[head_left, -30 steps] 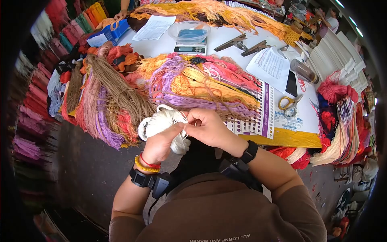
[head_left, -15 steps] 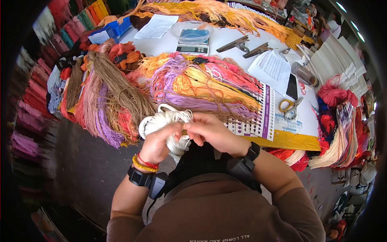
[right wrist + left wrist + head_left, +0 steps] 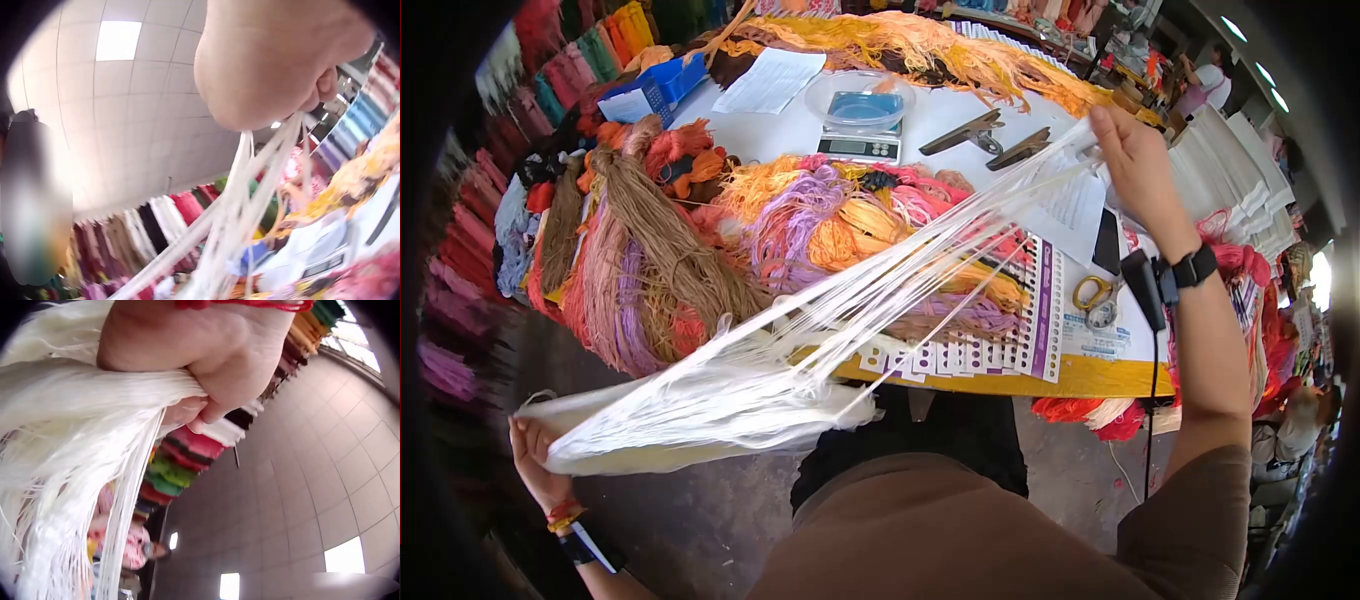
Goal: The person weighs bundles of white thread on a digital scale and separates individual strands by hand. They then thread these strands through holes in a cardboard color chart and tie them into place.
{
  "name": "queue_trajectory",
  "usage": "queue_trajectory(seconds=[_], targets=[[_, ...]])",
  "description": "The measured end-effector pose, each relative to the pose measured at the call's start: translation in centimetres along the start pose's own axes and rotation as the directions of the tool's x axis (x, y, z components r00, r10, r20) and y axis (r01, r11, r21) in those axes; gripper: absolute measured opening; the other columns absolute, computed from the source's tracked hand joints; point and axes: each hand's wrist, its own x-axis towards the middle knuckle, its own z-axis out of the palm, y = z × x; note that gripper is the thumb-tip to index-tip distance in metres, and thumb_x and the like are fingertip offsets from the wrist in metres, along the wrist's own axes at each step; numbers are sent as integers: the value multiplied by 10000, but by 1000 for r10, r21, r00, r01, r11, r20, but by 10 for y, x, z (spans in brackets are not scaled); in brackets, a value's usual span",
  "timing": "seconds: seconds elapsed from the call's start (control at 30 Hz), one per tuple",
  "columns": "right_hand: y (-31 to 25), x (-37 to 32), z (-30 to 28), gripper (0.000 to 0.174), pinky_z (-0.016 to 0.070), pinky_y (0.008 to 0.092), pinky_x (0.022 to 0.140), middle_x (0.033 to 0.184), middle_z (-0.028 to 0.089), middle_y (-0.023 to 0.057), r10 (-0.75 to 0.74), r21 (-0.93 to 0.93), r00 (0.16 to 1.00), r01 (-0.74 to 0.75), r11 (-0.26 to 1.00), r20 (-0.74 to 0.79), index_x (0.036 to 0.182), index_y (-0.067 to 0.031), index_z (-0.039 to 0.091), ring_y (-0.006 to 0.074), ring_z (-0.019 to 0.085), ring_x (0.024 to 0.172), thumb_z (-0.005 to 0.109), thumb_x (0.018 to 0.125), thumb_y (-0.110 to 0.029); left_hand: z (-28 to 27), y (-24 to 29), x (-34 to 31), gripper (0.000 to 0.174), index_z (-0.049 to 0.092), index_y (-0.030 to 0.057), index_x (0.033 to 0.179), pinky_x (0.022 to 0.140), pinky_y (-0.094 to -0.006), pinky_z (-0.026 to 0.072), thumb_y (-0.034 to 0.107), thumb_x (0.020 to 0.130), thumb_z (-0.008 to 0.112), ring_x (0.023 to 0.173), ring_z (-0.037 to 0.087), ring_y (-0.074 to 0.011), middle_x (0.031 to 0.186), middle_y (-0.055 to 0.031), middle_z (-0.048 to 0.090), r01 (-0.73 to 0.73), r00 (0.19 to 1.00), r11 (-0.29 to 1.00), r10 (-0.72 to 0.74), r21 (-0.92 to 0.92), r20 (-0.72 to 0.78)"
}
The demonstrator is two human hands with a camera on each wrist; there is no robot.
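A skein of white thread (image 3: 800, 350) stretches slantwise across the front of the person, its strands fanned out and sagging into a wide loop on the left. At the lower left, the left hand (image 3: 540, 465) grips one end; in the left wrist view the fingers (image 3: 184, 412) are curled round the bunched strands. The right hand (image 3: 1135, 165) holds the other end, raised over the papers at the table's right. In the right wrist view several taut white strands (image 3: 225, 212) run down from the curled right hand (image 3: 269, 69).
Coloured thread hanks (image 3: 830, 220) cover the table's front and left. Behind them stand a digital scale (image 3: 860, 140) with a clear bowl (image 3: 860, 100) and two large metal clips (image 3: 962, 132). Scissors (image 3: 1097, 300) and a punched colour card (image 3: 1045, 310) lie at right.
The white skein was a compact bundle with both hands close together on it. Now the hands are far apart, left hand down to the left, right hand up to the right, with the strands spread between.
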Motion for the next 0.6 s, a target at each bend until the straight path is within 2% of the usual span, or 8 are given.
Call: queue_trajectory(seconds=[0.17, 0.23, 0.33, 0.47, 0.5, 0.53, 0.57, 0.6], targets=[[93, 32, -2, 378, 443, 457, 629, 717, 592, 202, 105, -437, 994, -98, 894, -8, 816, -27, 565, 389, 565, 709, 383, 913, -343, -137, 56, -23, 189, 448, 121, 778, 454, -197, 245, 241, 922, 471, 481, 243, -43, 574, 69, 238, -123, 862, 957, 234, 263, -450], [133, 38, -13, 375, 446, 470, 652, 749, 601, 206, 145, -552, 989, -127, 824, -12, 830, -33, 573, 385, 579, 743, 378, 910, -343, -195, 86, -41, 191, 456, 61, 914, 532, -220, 322, 225, 848, 528, 549, 347, -76, 623, 45, 333, 8, 778, 865, 310, 501, -547], [189, 39, -39, 364, 449, 468, 664, 766, 610, 196, 203, -656, 978, -180, 733, -42, 844, -38, 572, 395, 579, 753, 374, 909, -337, -250, 133, -73, 466, 467, -28, 1118, 649, -255, 437, 201, 739, 614, 650, 501, -124, 696, 7, 475, 349, 808, 285, 391, 893, -441], [198, 58, -49, 342, 469, 389, 586, 794, 630, 185, 338, -557, 940, -298, 775, -33, 841, -22, 554, 336, 603, 648, 391, 907, -316, -211, 83, -50, 275, 545, 23, 1042, 551, -237, 385, 224, 854, 537, 558, 428, -87, 631, 24, 442, 183, 831, 834, 152, 520, -536], [162, 67, -51, 330, 454, 326, 534, 803, 639, 168, 499, -221, 863, -472, 853, 82, 825, -33, 544, 249, 581, 569, 393, 912, -313, -127, 17, -27, 198, 550, 81, 956, 501, -231, 327, 259, 870, 537, 526, 380, -52, 606, 50, 390, 147, 673, 778, 374, 611, -638], [133, 77, -49, 319, 440, 263, 481, 813, 648, 150, 590, 125, 768, -630, 767, 250, 809, -44, 534, 162, 558, 490, 395, 918, -309, -125, -6, -18, 174, 550, 94, 905, 477, -226, 295, 261, 860, 548, 523, 384, -47, 581, 68, 359, 118, 781, 793, 298, 597, -550], [120, 86, -44, 319, 440, 263, 481, 813, 648, 150, 586, 126, 770, -627, 769, 251, 809, -44, 534, 162, 558, 490, 395, 918, -309, -53, -48, -6, 178, 545, 89, 904, 465, -219, 278, 260, 857, 550, 517, 365, -36, 605, 73, 373, 161, 777, 806, 253, 569, -577], [111, 95, -40, 300, 421, 216, 461, 819, 650, 132, 496, 405, 814, -580, 706, 302, 806, -60, 517, 99, 508, 458, 388, 925, -304, -63, -52, 2, 179, 541, 98, 916, 466, -216, 281, 262, 849, 559, 513, 349, -32, 643, 74, 388, 248, 898, 833, -6, 495, -440]])
